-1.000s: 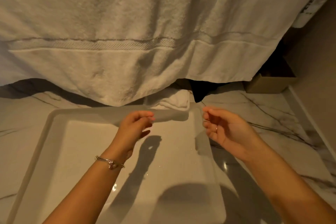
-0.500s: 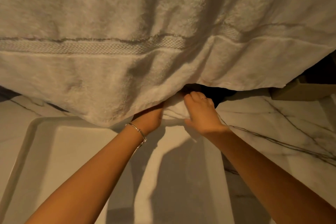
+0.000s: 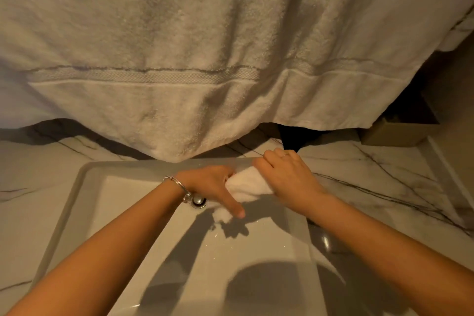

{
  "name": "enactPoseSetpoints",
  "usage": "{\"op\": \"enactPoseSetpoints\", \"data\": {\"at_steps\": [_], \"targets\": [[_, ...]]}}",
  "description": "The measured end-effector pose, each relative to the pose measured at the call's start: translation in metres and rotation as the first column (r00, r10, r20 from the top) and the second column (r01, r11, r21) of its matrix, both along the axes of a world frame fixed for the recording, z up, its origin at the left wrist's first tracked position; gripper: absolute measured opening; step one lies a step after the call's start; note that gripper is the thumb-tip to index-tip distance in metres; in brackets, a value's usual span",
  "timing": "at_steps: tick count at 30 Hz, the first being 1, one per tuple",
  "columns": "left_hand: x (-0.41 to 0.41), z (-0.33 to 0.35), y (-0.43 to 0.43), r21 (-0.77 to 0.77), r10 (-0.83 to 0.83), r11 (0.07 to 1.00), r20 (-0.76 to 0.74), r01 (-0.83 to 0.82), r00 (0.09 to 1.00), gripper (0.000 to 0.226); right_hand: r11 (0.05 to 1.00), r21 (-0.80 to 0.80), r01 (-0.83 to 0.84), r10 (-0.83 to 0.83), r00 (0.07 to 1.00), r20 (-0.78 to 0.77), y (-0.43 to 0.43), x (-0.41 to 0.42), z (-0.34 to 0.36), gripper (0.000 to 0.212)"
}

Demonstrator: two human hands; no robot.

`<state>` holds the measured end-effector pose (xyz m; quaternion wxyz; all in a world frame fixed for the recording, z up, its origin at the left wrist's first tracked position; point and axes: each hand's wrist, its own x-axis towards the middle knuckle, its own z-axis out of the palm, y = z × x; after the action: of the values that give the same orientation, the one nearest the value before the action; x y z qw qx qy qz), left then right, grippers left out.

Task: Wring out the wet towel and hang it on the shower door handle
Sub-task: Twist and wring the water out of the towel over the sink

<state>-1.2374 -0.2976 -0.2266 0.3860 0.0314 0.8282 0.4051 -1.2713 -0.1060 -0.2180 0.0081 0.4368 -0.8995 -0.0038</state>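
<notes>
A small white wet towel (image 3: pixel 247 185) is bunched into a roll above the white rectangular sink (image 3: pixel 84 187). My left hand (image 3: pixel 213 185), with a bracelet on the wrist, grips its left end, and a loose tail of cloth hangs below the thumb. My right hand (image 3: pixel 289 177), wearing a ring, is closed around the towel's right end. Both hands hold the roll over the basin near the drain (image 3: pixel 198 201). The shower door handle is not in sight.
A large white bath towel (image 3: pixel 205 59) hangs down across the whole upper view, its lower edge just above the sink's far rim. Marble counter (image 3: pixel 372 174) surrounds the sink. A tan box (image 3: pixel 400 133) sits at the back right by the wall.
Both hands reached under the hanging bath towel, took the small towel from the counter behind the sink, and brought it back over the basin, now gripped at both ends.
</notes>
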Motion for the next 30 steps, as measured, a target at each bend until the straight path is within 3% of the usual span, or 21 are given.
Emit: {"op": "enactPoseSetpoints", "data": {"at_steps": [3,8,11,13,16,18,19,21,22,24,25,26,27,28,29,30], "targets": [[0.021,0.018,-0.003,0.324,-0.066,0.945,0.292,-0.034,0.954,0.031,0.996,-0.065,-0.053,0.048,0.996,-0.073,0.006,0.016,0.019,0.04],[0.056,0.026,0.01,0.342,-0.043,0.938,0.292,-0.062,0.955,0.038,0.965,-0.165,-0.206,0.196,0.978,-0.076,0.002,0.038,0.046,0.038],[0.071,0.029,0.014,0.273,0.107,0.943,0.287,-0.188,0.952,0.041,0.981,-0.101,-0.164,0.166,0.986,0.008,0.001,0.044,0.051,0.041],[0.076,0.033,0.013,0.188,0.131,0.966,0.227,-0.175,0.965,0.043,0.997,-0.044,-0.058,0.063,0.992,0.109,0.002,0.049,0.047,0.038],[0.079,0.04,0.012,-0.192,-0.008,0.981,-0.104,-0.012,0.995,0.039,0.996,0.024,0.084,-0.087,0.924,0.373,0.001,0.06,0.035,0.032],[0.081,0.04,0.012,-0.46,-0.195,0.888,-0.342,0.017,0.919,0.035,0.993,0.029,0.117,-0.113,0.823,0.557,-0.003,0.067,0.029,0.02],[0.083,0.039,0.013,-0.531,-0.249,0.847,-0.419,-0.014,0.873,0.031,0.988,0.019,0.154,-0.13,0.753,0.645,-0.005,0.07,0.029,0.009],[0.088,0.036,0.014,-0.582,-0.283,0.808,-0.522,-0.093,0.805,0.028,0.949,0.011,0.314,-0.185,0.53,0.827,-0.008,0.074,0.033,0.013],[0.09,0.035,0.015,-0.591,-0.291,0.797,-0.557,-0.124,0.778,0.028,0.92,0.043,0.39,-0.201,0.375,0.905,-0.008,0.075,0.034,0.013],[0.092,0.031,0.015,-0.601,-0.309,0.781,-0.61,-0.171,0.73,0.03,0.877,0.189,0.442,-0.196,-0.031,0.98,-0.007,0.079,0.032,0.011],[0.093,0.03,0.016,-0.609,-0.329,0.771,-0.629,-0.184,0.704,0.031,0.869,0.258,0.422,-0.174,-0.228,0.958,-0.006,0.082,0.029,0.015],[0.094,0.028,0.017,-0.62,-0.352,0.761,-0.641,-0.19,0.682,0.031,0.87,0.293,0.398,-0.144,-0.363,0.921,-0.005,0.084,0.026,0.019],[0.094,0.027,0.018,-0.63,-0.372,0.752,-0.648,-0.194,0.665,0.031,0.87,0.299,0.392,-0.125,-0.411,0.903,-0.005,0.086,0.024,0.022],[0.095,0.025,0.019,-0.636,-0.379,0.745,-0.652,-0.201,0.657,0.03,0.865,0.297,0.405,-0.126,-0.397,0.909,-0.006,0.088,0.024,0.023],[0.096,0.025,0.018,-0.636,-0.374,0.742,-0.655,-0.212,0.656,0.028,0.857,0.266,0.441,-0.135,-0.304,0.943,-0.007,0.09,0.023,0.021],[0.097,0.026,0.017,-0.626,-0.357,0.748,-0.66,-0.222,0.661,0.026,0.856,0.194,0.479,-0.148,-0.133,0.98,-0.008,0.091,0.024,0.017]]}}
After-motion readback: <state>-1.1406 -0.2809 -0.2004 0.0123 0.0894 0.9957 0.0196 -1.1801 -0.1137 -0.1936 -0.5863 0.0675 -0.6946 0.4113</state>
